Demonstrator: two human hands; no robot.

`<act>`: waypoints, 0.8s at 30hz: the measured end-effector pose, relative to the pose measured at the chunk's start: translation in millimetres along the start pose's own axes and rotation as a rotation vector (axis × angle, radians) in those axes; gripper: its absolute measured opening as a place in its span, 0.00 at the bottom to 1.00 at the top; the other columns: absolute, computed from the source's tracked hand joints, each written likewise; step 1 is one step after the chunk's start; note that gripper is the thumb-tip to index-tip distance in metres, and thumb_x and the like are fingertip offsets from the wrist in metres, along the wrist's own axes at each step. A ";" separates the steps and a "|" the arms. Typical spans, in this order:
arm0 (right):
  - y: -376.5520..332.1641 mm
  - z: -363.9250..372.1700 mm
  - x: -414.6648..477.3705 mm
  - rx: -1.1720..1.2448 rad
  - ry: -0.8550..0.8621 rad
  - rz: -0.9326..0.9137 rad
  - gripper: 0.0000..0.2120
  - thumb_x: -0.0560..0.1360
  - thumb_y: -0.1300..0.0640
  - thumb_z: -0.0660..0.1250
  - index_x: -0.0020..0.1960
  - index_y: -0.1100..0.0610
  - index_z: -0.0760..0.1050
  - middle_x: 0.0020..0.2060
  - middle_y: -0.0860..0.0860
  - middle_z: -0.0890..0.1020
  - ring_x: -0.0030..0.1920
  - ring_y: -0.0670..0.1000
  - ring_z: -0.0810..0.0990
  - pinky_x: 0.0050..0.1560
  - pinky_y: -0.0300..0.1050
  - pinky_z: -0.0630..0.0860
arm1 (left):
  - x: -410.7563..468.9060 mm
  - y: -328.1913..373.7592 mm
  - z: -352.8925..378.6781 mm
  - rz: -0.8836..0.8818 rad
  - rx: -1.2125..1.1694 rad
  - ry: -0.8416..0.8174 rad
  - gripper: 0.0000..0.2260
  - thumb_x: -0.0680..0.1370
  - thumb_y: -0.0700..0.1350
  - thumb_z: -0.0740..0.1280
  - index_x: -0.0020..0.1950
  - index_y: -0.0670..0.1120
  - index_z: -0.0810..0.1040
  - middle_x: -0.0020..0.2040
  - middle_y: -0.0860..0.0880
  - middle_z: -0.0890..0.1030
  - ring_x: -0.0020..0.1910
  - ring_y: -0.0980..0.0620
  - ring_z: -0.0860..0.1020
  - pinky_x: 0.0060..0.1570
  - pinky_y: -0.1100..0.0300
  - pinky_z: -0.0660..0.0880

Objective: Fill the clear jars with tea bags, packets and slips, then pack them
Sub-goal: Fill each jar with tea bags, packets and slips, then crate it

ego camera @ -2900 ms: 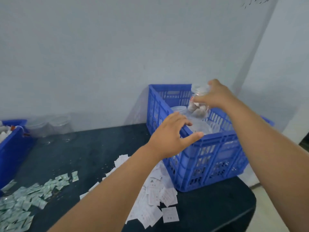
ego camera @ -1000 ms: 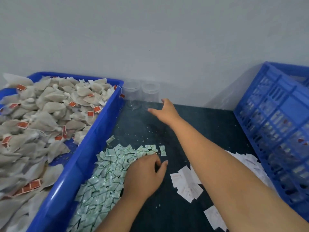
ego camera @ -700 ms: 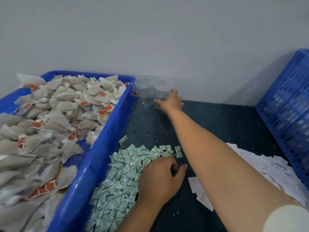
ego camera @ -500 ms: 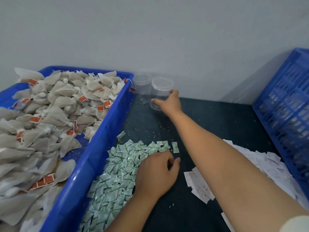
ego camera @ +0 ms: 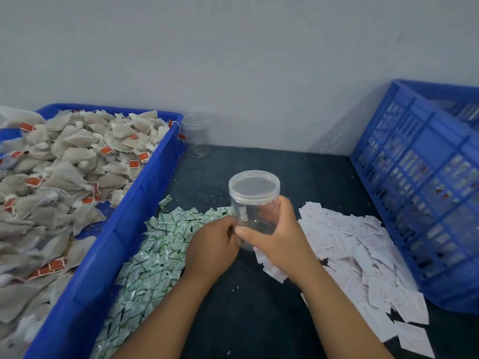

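- The right hand (ego camera: 280,242) wraps its fingers round the lower wall of the clear jar (ego camera: 255,206) at the table (ego camera: 246,307) centre; the left hand (ego camera: 212,244) curls at its 9 o'clock (holding anything? I cannot tell).
- The jar looks light, stiff and slick: grip the body, not the lid (ego camera: 254,183).
- A spare jar (ego camera: 198,137) stands at 11 o'clock.

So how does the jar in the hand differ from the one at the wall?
The jar in the hand is gripped by the right hand; the jar at the wall stands untouched. The first is between the packets and slips, the second beside the blue tray. Both are clear and look empty.
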State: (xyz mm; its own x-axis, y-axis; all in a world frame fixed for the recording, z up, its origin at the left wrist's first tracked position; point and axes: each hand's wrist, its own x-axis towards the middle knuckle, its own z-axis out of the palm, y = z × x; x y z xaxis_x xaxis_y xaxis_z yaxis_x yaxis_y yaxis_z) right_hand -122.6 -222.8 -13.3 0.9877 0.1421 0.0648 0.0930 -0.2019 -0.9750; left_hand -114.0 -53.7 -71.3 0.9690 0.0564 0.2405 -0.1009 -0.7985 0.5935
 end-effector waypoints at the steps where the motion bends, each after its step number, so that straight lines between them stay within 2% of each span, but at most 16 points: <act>1: 10.0 2.4 -13.4 0.062 0.021 -0.025 0.38 0.65 0.44 0.83 0.69 0.41 0.67 0.63 0.33 0.80 0.65 0.34 0.80 0.57 0.36 0.80 | -0.1 -0.3 0.7 -0.010 -0.004 0.005 0.12 0.81 0.55 0.63 0.39 0.54 0.70 0.34 0.57 0.76 0.34 0.56 0.75 0.30 0.57 0.67; 3: 26.6 6.3 -31.9 0.118 0.054 -0.079 0.35 0.69 0.56 0.82 0.70 0.47 0.68 0.61 0.34 0.81 0.58 0.39 0.84 0.54 0.39 0.83 | 0.5 -0.2 1.1 -0.038 -0.028 0.042 0.15 0.84 0.56 0.60 0.38 0.54 0.70 0.34 0.56 0.77 0.33 0.56 0.75 0.30 0.57 0.67; 5: 36.2 6.4 -39.4 0.117 0.066 -0.116 0.35 0.71 0.60 0.81 0.73 0.50 0.68 0.61 0.34 0.81 0.51 0.41 0.85 0.53 0.40 0.82 | 0.9 1.9 -1.3 -0.045 -0.106 0.091 0.14 0.86 0.54 0.60 0.41 0.54 0.73 0.36 0.55 0.79 0.36 0.56 0.76 0.34 0.55 0.71; 6: 37.9 5.5 -39.6 0.117 0.066 -0.121 0.36 0.71 0.60 0.81 0.74 0.50 0.68 0.62 0.35 0.81 0.50 0.42 0.85 0.53 0.42 0.82 | -0.1 3.7 -3.6 -0.037 -0.184 0.120 0.13 0.86 0.52 0.60 0.42 0.54 0.74 0.37 0.55 0.80 0.37 0.57 0.77 0.37 0.55 0.73; 9: 39.5 4.9 -37.6 0.121 0.070 -0.118 0.36 0.70 0.56 0.81 0.74 0.49 0.69 0.65 0.40 0.82 0.49 0.46 0.86 0.53 0.45 0.83 | -9.7 14.3 -14.7 0.018 -0.477 0.249 0.11 0.85 0.51 0.58 0.46 0.56 0.77 0.42 0.59 0.81 0.41 0.58 0.80 0.40 0.65 0.73; 10: 39.8 5.5 -36.2 0.115 0.075 -0.122 0.36 0.70 0.55 0.82 0.74 0.48 0.69 0.65 0.42 0.82 0.50 0.48 0.86 0.53 0.47 0.83 | -12.4 19.2 -19.2 0.024 -0.580 0.291 0.10 0.84 0.53 0.58 0.50 0.56 0.78 0.45 0.59 0.82 0.43 0.57 0.81 0.43 0.64 0.74; 12: 40.7 6.6 -34.4 0.090 0.084 -0.120 0.37 0.70 0.53 0.82 0.74 0.45 0.69 0.66 0.44 0.82 0.55 0.52 0.86 0.57 0.57 0.85 | -14.8 29.3 -31.1 0.062 -0.673 0.309 0.12 0.82 0.56 0.61 0.61 0.53 0.78 0.55 0.57 0.82 0.54 0.54 0.82 0.52 0.57 0.78; 14: 42.2 5.1 -34.0 0.066 0.068 -0.136 0.38 0.70 0.54 0.82 0.75 0.44 0.68 0.68 0.46 0.81 0.60 0.56 0.85 0.61 0.63 0.83 | -10.4 41.5 -49.7 0.219 -0.543 0.227 0.21 0.80 0.59 0.66 0.72 0.54 0.74 0.69 0.56 0.76 0.69 0.52 0.76 0.62 0.57 0.76; 16: 43.7 3.9 -35.8 0.044 0.029 -0.162 0.37 0.71 0.55 0.82 0.75 0.45 0.69 0.67 0.44 0.80 0.62 0.56 0.84 0.60 0.60 0.84 | -0.3 58.5 -72.6 0.382 -0.320 -0.013 0.28 0.77 0.65 0.69 0.76 0.59 0.72 0.76 0.59 0.69 0.77 0.56 0.68 0.71 0.56 0.70; 18: 46.3 4.6 -40.2 0.038 -0.001 -0.182 0.33 0.72 0.55 0.81 0.72 0.49 0.71 0.65 0.40 0.80 0.58 0.55 0.85 0.55 0.56 0.85 | 7.3 77.7 -93.2 0.436 -0.125 -0.283 0.29 0.75 0.70 0.68 0.74 0.65 0.73 0.73 0.66 0.70 0.74 0.65 0.68 0.73 0.56 0.70; 20: 48.3 5.5 -44.3 0.046 -0.007 -0.186 0.33 0.71 0.56 0.83 0.70 0.53 0.72 0.63 0.40 0.80 0.58 0.56 0.85 0.54 0.61 0.85 | 6.0 90.6 -102.7 0.440 -0.004 -0.415 0.27 0.74 0.72 0.66 0.72 0.67 0.73 0.66 0.68 0.74 0.66 0.68 0.73 0.67 0.57 0.74; 22: 48.0 3.0 -44.7 0.027 0.008 -0.199 0.37 0.68 0.56 0.87 0.71 0.55 0.72 0.63 0.43 0.81 0.62 0.54 0.85 0.56 0.63 0.85 | -4.5 97.3 -103.5 0.456 0.093 -0.392 0.28 0.73 0.74 0.65 0.71 0.69 0.71 0.63 0.67 0.73 0.61 0.66 0.75 0.61 0.60 0.75; 24: 48.4 -2.3 -41.2 -0.013 0.019 -0.230 0.37 0.67 0.59 0.87 0.71 0.54 0.73 0.60 0.47 0.83 0.61 0.55 0.85 0.55 0.58 0.85 | -17.7 101.2 -99.0 0.465 0.178 -0.320 0.30 0.71 0.76 0.64 0.71 0.69 0.68 0.62 0.67 0.71 0.55 0.65 0.76 0.56 0.61 0.75</act>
State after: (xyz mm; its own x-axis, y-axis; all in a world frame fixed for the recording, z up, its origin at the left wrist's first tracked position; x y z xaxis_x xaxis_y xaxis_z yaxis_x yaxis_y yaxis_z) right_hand -158.5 -240.7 -62.7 0.9424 0.1675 0.2896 0.3178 -0.1783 -0.9312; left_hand -163.7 -76.2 60.5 0.8547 -0.4852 0.1844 -0.5187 -0.7857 0.3370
